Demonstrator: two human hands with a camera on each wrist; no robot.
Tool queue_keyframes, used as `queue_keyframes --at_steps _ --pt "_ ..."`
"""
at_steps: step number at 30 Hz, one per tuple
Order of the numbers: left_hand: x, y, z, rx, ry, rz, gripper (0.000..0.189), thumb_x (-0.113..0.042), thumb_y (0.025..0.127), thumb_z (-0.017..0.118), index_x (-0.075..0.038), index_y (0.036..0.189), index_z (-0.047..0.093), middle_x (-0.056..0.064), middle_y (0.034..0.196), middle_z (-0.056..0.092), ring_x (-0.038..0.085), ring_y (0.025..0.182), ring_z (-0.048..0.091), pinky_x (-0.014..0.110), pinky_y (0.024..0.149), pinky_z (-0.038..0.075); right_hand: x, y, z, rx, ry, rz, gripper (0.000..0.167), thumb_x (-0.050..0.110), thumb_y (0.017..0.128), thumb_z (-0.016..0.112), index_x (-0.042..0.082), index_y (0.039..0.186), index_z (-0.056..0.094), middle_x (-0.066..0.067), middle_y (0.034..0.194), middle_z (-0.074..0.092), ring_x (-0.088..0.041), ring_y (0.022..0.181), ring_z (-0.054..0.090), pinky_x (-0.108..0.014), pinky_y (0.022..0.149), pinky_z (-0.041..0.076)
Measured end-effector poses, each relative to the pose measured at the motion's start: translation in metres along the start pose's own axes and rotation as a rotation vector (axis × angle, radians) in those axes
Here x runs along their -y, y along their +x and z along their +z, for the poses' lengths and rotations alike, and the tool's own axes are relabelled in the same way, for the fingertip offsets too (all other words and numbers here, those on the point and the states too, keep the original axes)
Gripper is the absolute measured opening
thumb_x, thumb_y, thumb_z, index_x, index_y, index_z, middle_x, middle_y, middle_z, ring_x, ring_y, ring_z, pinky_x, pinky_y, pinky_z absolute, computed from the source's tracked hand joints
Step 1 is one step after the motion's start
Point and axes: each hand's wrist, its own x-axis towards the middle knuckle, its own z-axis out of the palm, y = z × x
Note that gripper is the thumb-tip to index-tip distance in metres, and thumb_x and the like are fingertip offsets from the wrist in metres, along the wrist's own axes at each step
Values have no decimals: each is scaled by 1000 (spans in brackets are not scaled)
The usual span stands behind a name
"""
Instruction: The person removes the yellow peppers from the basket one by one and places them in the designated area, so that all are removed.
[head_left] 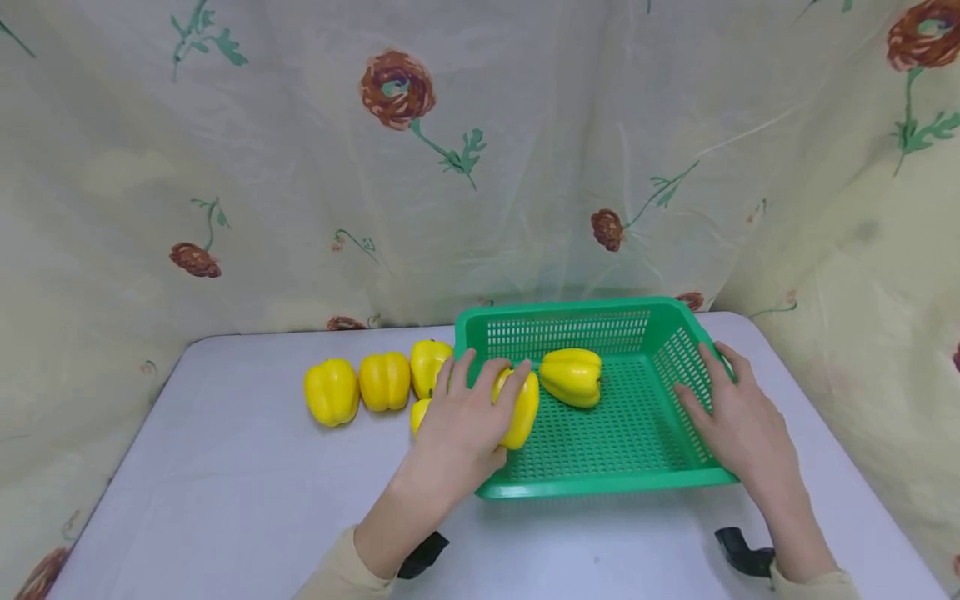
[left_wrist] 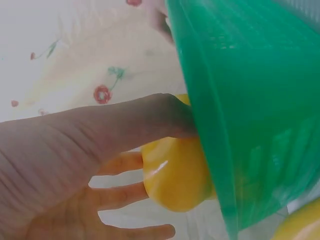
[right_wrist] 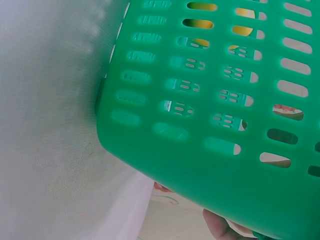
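Observation:
My left hand [head_left: 461, 429] grips a yellow bell pepper [head_left: 526, 414] at the left rim of a green plastic basket [head_left: 600, 483]. In the left wrist view, thumb and fingers lie on either side of that pepper [left_wrist: 175, 175], beside the basket wall [left_wrist: 260, 100]. Another yellow bell pepper [head_left: 572, 377] lies inside the basket. On the right, my right hand [head_left: 742, 425] holds the basket's side rim, thumb inside and fingers along the edge. The right wrist view has the slotted basket wall [right_wrist: 200, 185] up close, with fingertips [right_wrist: 217, 225] showing past its rim.
Left of the basket, several yellow bell peppers [head_left: 332, 392] sit on the white-covered table [head_left: 225, 483], one partly hidden by my left hand. A flowered curtain [head_left: 300, 167] hangs behind the table. Dark curved pieces [head_left: 744, 554] show near each wrist.

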Motion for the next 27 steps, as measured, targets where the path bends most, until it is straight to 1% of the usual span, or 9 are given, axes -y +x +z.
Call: queue_keyframes --at_steps 4,9,15,18,24,27 --pt "9 -6 -2 -22 -16 -6 92 -25 81 97 -16 159 50 14 149 61 53 143 54 67 121 46 1 1 0 -2 -2 0 73 34 109 60 -4 165 33 -39 163 33 -64 108 63 -71 72 56" --pt "12 -10 -4 -40 -35 -16 93 -28 79 98 -15 159 50 14 148 62 53 141 55 68 120 46 1 1 1 4 -1 6 73 35 110 60 -4 165 33 -39 164 33 -64 112 62 -72 74 56" --pt "15 -15 -11 -12 -83 -51 98 -34 80 97 -16 161 46 14 151 60 52 144 53 68 123 42 0 1 1 11 -1 12 73 36 110 59 -3 166 32 -38 165 32 -64 112 63 -71 74 57" --pt "17 -18 -13 -17 -103 -63 99 -34 80 97 -16 162 44 14 152 59 53 146 51 69 124 40 0 1 1 12 -2 14 74 36 110 59 -3 166 32 -38 165 32 -64 112 62 -71 74 57" --pt "21 -24 -17 -34 -111 -77 100 -35 80 96 -14 163 43 13 150 59 52 147 50 68 127 38 0 1 1 6 -1 9 74 35 110 60 -4 165 32 -39 164 32 -64 110 63 -71 73 57" --pt "24 -26 -20 -51 -100 -79 102 -36 79 97 -13 163 43 14 150 60 51 146 51 67 126 39 0 1 1 4 0 8 74 35 110 60 -4 165 32 -39 164 32 -64 110 63 -71 73 57"
